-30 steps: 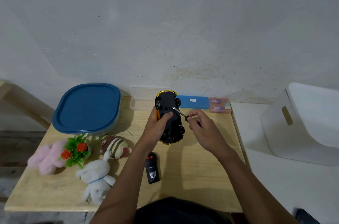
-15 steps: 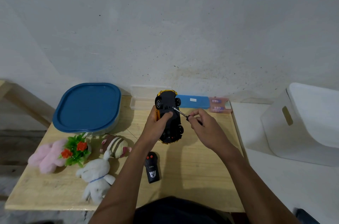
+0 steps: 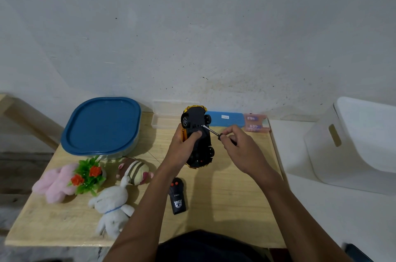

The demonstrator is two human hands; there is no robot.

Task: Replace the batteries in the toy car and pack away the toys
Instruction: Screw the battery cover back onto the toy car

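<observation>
Black plastic faces me: I hold the toy car [image 3: 196,133] belly-up above the middle of the bench [image 3: 225,193], toward its far edge, my left hand [image 3: 182,146] wrapped round its body with the thumb pressed on the underside. My right hand [image 3: 240,146] has its fingers [image 3: 224,136] pinched together on the handle of a small screwdriver [image 3: 211,131], whose tip sits on the chassis near the far wheels. I judge this is the step of undoing the battery cover screw; next I must keep the tip seated, turn, and catch the screw before lifting the cover.

Along the far edge lie a clear case [image 3: 166,119], a blue box [image 3: 225,119] and a pinkish pack [image 3: 255,123], possibly the fresh batteries, though I cannot tell. At the far left corner stands a tub under a blue lid [image 3: 100,124], closed, contents hidden. Beside the bench on the right is a white bin [image 3: 353,143]; its inside is out of sight.

Near the left edge wait the plush toys [image 3: 113,206] and a plastic plant [image 3: 87,173]; the remote [image 3: 177,197] lies by the near edge.
</observation>
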